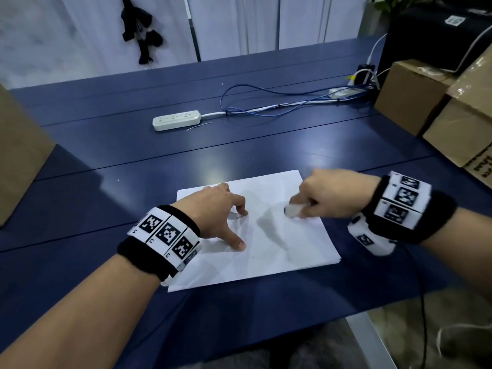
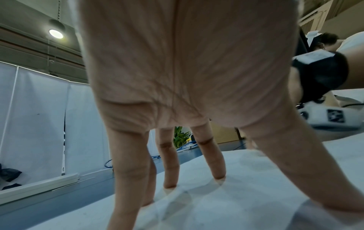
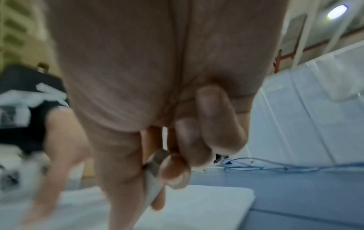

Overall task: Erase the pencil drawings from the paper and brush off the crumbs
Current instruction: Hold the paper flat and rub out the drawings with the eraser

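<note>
A white sheet of paper (image 1: 266,251) lies on the blue table (image 1: 106,209) in front of me. It looks almost blank, with only a few faint specks. My left hand (image 1: 234,225) presses down on the sheet's left half, with straight, spread fingertips (image 2: 218,177) and the thumb on the paper (image 2: 246,202). My right hand (image 1: 300,206) is over the sheet's right part and pinches a white eraser (image 1: 292,210). The eraser's tip points left and sits at the paper surface. In the right wrist view the eraser (image 3: 153,180) sits between thumb and curled fingers above the paper (image 3: 206,207).
A white power strip (image 1: 176,119) and blue cables (image 1: 279,105) lie on the table behind the paper. Cardboard boxes (image 1: 415,94) stand at the right and another piece of cardboard (image 1: 21,155) at the left. A black cord hangs from my right wrist past the table's front edge.
</note>
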`<state>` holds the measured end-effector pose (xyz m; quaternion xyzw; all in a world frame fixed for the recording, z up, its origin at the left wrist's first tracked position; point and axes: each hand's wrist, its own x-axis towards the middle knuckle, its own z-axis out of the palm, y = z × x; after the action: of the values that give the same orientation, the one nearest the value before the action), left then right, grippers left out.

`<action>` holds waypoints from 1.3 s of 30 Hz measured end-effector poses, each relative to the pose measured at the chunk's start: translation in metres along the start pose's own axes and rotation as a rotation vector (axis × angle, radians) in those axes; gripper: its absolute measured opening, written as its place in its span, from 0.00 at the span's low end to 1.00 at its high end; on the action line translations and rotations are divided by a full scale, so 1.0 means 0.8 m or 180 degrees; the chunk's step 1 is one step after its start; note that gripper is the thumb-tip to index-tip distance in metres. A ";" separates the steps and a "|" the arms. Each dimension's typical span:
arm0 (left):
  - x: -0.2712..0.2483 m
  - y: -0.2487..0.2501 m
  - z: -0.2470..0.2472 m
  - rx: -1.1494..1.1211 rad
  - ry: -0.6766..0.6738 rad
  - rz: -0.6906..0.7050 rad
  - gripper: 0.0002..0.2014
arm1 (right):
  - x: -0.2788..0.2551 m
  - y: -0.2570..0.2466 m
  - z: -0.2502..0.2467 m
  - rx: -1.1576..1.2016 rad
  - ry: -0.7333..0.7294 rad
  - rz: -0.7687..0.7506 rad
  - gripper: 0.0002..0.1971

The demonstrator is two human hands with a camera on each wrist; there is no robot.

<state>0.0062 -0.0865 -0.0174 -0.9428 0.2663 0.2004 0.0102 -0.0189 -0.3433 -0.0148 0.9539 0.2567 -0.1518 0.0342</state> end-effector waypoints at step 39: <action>0.004 -0.003 0.003 -0.0026 0.0012 0.0021 0.35 | -0.032 -0.008 0.011 0.0639 -0.0450 -0.0389 0.15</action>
<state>0.0093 -0.0856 -0.0211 -0.9423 0.2686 0.1998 0.0052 -0.0454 -0.3512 -0.0149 0.9220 0.2947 -0.2453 -0.0527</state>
